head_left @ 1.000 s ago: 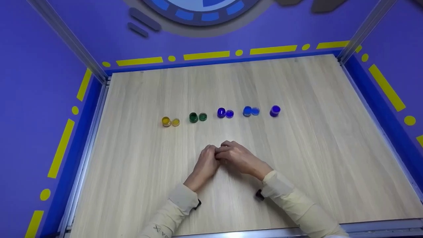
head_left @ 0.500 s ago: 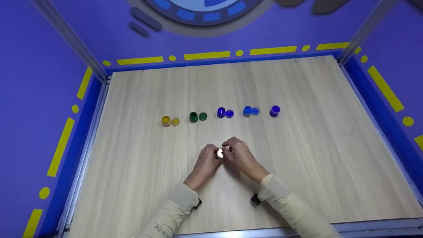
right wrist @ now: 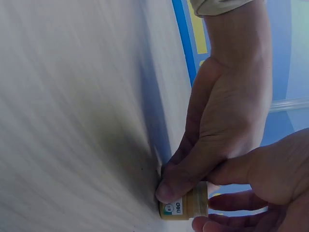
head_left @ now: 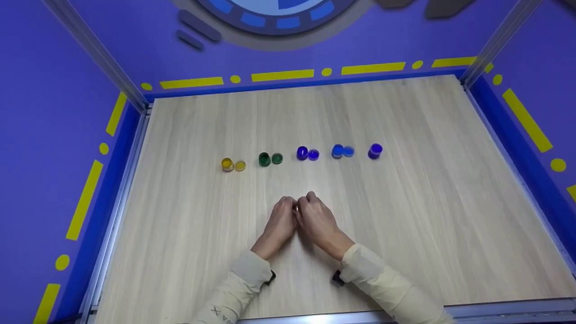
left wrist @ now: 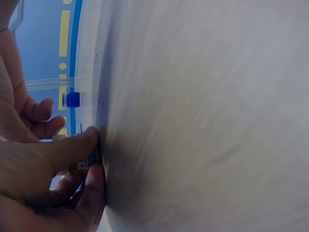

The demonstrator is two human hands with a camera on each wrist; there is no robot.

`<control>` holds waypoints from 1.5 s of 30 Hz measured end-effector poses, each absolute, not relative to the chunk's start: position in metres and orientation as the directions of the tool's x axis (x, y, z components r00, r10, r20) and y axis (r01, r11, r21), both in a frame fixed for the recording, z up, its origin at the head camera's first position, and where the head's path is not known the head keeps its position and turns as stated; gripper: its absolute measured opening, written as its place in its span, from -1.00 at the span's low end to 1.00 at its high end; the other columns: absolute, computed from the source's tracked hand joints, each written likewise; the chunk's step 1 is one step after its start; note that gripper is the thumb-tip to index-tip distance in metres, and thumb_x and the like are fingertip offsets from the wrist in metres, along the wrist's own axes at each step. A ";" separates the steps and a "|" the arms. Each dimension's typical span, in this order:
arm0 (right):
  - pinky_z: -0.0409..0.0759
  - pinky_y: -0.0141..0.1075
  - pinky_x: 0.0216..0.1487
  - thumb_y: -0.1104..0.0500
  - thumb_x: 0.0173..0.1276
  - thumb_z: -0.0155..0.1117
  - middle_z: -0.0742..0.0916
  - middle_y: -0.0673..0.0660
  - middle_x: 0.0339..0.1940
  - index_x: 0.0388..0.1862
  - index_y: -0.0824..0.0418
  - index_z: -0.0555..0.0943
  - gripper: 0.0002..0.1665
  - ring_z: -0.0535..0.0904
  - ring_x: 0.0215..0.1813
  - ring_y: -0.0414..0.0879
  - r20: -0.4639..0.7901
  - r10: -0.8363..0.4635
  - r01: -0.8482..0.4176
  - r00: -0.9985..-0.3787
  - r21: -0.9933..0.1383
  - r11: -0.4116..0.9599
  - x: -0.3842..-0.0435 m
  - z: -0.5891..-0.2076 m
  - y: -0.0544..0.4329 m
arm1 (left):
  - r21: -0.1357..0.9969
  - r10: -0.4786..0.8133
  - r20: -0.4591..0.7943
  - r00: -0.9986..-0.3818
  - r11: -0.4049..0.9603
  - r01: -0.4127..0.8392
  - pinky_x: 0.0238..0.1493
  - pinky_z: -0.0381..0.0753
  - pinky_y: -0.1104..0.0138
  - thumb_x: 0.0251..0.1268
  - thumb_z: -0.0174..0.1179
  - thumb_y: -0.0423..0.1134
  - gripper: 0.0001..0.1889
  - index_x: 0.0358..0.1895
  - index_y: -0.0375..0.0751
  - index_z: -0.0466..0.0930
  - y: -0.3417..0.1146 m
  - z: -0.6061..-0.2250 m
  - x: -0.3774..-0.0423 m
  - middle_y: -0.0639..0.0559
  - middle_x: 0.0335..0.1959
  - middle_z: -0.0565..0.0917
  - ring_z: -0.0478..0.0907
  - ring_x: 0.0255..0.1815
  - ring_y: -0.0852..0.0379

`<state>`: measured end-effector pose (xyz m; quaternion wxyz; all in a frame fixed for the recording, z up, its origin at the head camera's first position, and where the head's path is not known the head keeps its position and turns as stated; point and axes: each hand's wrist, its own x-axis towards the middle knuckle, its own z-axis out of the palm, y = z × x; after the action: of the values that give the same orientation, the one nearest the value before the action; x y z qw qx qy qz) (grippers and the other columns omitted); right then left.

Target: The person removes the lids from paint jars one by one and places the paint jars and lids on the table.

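A small labelled paint jar (right wrist: 175, 209), ochre-toned in the wrist views, is between my hands, low over the near middle of the table. My left hand (head_left: 280, 221) grips its body, thumb across the label in the left wrist view. My right hand (head_left: 318, 223) is curled at the jar's lid (right wrist: 199, 202), its fingers (right wrist: 236, 200) around the lid end. In the head view the hands hide nearly all of the jar. Beyond them, a yellow jar (head_left: 227, 164), green jar (head_left: 264, 159), dark blue jar (head_left: 302, 153) and lighter blue jar (head_left: 337, 151) stand in a row.
Beside these lie a yellow lid (head_left: 240, 166), green lid (head_left: 277, 158), dark blue lid (head_left: 313, 155) and lighter blue lid (head_left: 348, 151). A violet jar (head_left: 375, 151) stands alone at the row's right end. Blue-purple walls enclose the wooden table (head_left: 450, 202) at the back and sides.
My right hand draws back a little from the jar, baring its bright white top, then closes in again with the wrist turned and the forearm shifted left. My left hand stays in place.
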<state>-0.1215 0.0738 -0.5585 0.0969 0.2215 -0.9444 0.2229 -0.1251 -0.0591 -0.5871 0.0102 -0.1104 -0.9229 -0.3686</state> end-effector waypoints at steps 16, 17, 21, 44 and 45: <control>0.63 -0.20 -0.15 0.39 0.42 0.32 0.64 0.16 -0.23 -0.12 0.30 0.71 -0.89 0.59 -0.18 0.02 0.292 -0.662 -0.722 -0.690 -0.341 0.603 -0.141 -0.558 0.094 | 0.664 0.219 0.102 -0.970 0.711 0.230 -0.15 0.53 0.13 0.07 0.23 -0.61 -0.79 -0.27 -0.30 0.50 -0.061 -0.586 -0.124 -0.07 -0.32 0.53 0.50 -0.26 -0.04; 0.63 -0.20 -0.12 0.39 0.41 0.34 0.66 0.15 -0.21 -0.10 0.29 0.71 -0.87 0.59 -0.16 0.02 0.288 -0.684 -0.739 -0.671 -0.338 0.583 -0.142 -0.557 0.096 | 0.665 0.219 0.099 -0.971 0.711 0.229 -0.16 0.52 0.13 0.05 0.23 -0.61 -0.78 -0.27 -0.30 0.50 -0.061 -0.586 -0.124 -0.07 -0.33 0.53 0.49 -0.27 -0.03; 0.62 -0.21 0.03 0.38 0.39 0.38 0.71 0.13 -0.07 -0.06 0.26 0.73 -0.82 0.61 -0.03 0.01 0.265 -0.751 -0.784 -0.604 -0.365 0.502 -0.149 -0.557 0.104 | 0.678 0.200 0.065 -0.978 0.710 0.191 -0.20 0.50 0.16 -0.02 0.25 -0.59 -0.77 -0.32 -0.26 0.48 -0.060 -0.585 -0.125 -0.03 -0.35 0.50 0.46 -0.30 0.02; 0.68 -0.14 -0.08 0.46 0.32 0.31 0.74 0.15 -0.17 -0.19 0.35 0.74 -0.86 0.68 -0.13 -0.01 0.217 -0.480 -0.471 -0.850 -0.721 0.509 -0.158 -0.569 0.118 | 0.726 0.153 0.001 -0.988 0.679 0.105 -0.15 0.50 0.23 0.07 0.51 -0.45 -0.71 -0.24 -0.26 0.55 -0.055 -0.584 -0.126 0.05 -0.31 0.49 0.44 -0.25 0.12; 0.68 -0.15 -0.13 0.46 0.32 0.31 0.74 0.16 -0.20 -0.19 0.36 0.74 -0.87 0.68 -0.17 -0.01 0.205 -0.448 -0.442 -0.870 -0.726 0.527 -0.157 -0.569 0.117 | 0.727 0.151 -0.005 -0.989 0.679 0.100 -0.14 0.51 0.22 0.07 0.50 -0.45 -0.72 -0.24 -0.27 0.56 -0.055 -0.584 -0.126 0.05 -0.30 0.50 0.44 -0.25 0.11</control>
<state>-0.1574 0.1168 -0.5693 -0.0032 0.2547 -0.8738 0.4142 -0.1261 -0.0551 -0.5839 -0.0321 -0.0686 -0.9156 -0.3948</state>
